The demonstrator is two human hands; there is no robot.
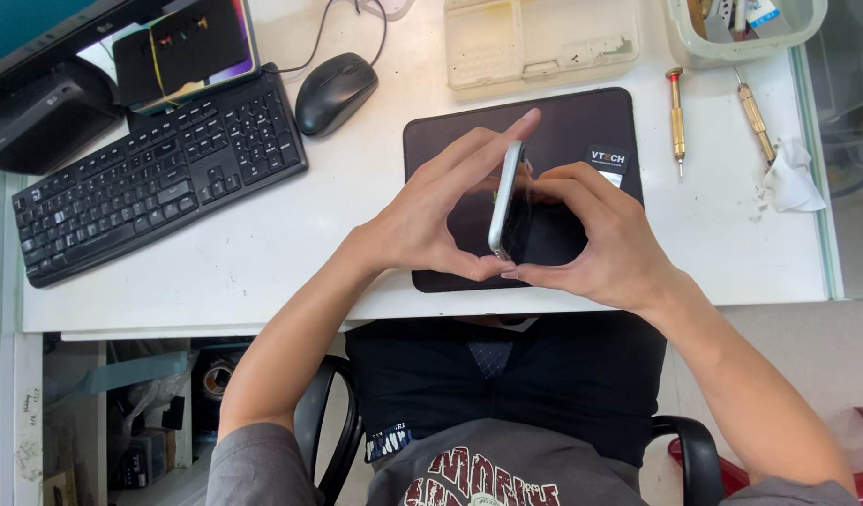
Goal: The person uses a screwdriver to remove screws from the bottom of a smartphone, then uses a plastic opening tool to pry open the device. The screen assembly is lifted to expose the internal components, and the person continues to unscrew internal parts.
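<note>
Silver-edged, slim smartphone with a dark glass face (508, 201) standing on its long edge above a black rectangular work mat (600, 122), roughly over the middle of the white desk (262, 253). Being pinched from both sides: left hand (431, 211) lying flat along the back, fingers stretched upward and thumb tucked under the lower end; right hand (595, 234) curling over the glass side, fingertips pressing near the top edge and thumb meeting the left thumb below. Neither hand spread wide, neither pressed flat together, both closing on the phone. Probably handling as light and stiff, yet smooth and slippery along the metal rim, with a face likely brittle under a twist or a drop; best gripped along the long side rails, not across the glass. Counting what is lying about: one phone, one mat, two slim brass-coloured precision screwdrivers (676, 117) resting side by side to the right, one crumpled white tissue (789, 178) beside them, one black keyboard (150, 178), one black mouse (334, 92), one cream plastic parts tray (544, 42) beyond the mat, one pale plastic bin (731, 47) at the far right corner, contents too small to make out.
</note>
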